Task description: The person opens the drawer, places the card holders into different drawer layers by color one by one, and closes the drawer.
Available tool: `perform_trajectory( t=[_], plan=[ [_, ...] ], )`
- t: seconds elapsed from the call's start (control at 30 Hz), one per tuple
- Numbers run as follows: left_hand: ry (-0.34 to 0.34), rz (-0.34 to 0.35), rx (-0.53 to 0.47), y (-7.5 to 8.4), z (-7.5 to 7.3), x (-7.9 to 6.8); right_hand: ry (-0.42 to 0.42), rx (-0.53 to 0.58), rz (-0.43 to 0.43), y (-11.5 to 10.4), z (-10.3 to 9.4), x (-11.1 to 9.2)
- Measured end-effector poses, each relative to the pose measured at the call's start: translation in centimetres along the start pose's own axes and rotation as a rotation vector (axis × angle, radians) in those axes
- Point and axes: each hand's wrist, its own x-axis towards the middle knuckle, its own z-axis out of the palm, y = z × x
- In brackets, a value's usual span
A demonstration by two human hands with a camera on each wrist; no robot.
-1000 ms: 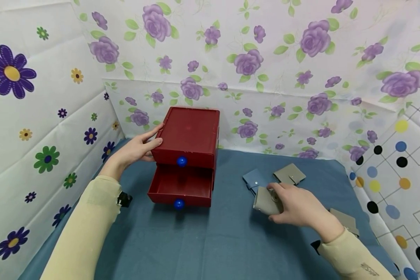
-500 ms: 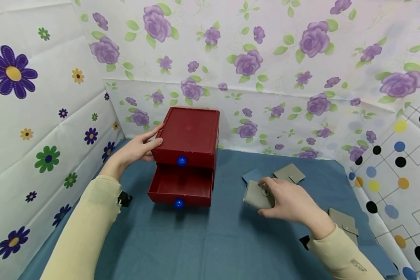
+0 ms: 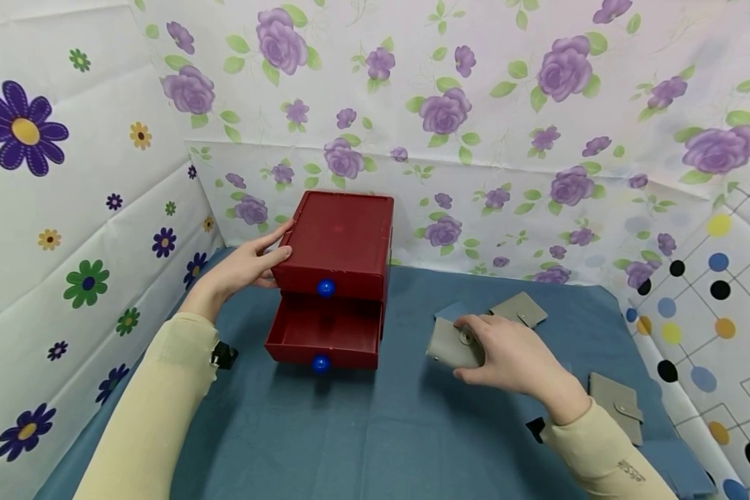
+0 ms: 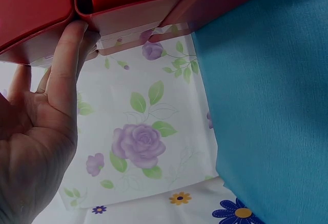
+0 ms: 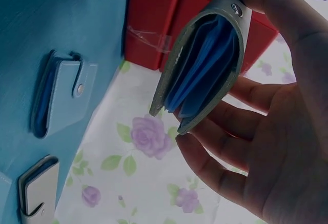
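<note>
My right hand (image 3: 509,357) holds a small grey wallet (image 3: 451,345) above the table, thumb on one side and fingers on the other. In the right wrist view, blue sleeves show inside this wallet (image 5: 205,65). A red drawer cabinet (image 3: 344,232) with blue knobs stands left of it, its lower drawer (image 3: 325,354) pulled out and bare inside. My left hand (image 3: 237,272) rests against the cabinet's left side, thumb near the top front edge. In the left wrist view, the fingers (image 4: 64,70) extend along its side.
Behind the right hand lie a blue wallet (image 3: 453,310), partly covered, and a grey wallet (image 3: 519,309). Another grey wallet (image 3: 615,403) and a blue one (image 3: 681,462) lie at the right. Patterned cloth walls (image 3: 412,180) surround the blue-covered table (image 3: 350,444).
My right hand has moved left with the grey wallet, toward the cabinet, uncovering more of the grey wallet at the right. The left hand stays at the cabinet.
</note>
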Motion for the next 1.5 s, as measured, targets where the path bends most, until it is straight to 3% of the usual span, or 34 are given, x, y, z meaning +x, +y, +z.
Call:
perform_trajectory(
  t=[0.4,0.73,1.2,1.5],
  plan=[
    [-0.002,0.012,-0.006,-0.2,0.0,0.1,0.078,0.014,-0.052,-1.4,-0.5,1.1],
    [0.006,0.009,0.0,-0.1,0.1,0.1,0.149,0.034,-0.11,-3.7,-1.2,2.5],
    [-0.004,0.016,-0.009,-0.2,0.0,0.1,0.222,0.031,-0.239,-8.1,-1.6,6.2],
    [-0.003,0.005,0.0,-0.2,-0.1,0.2,0.219,-0.016,-0.315,-11.0,-1.0,8.6]
  ],
)
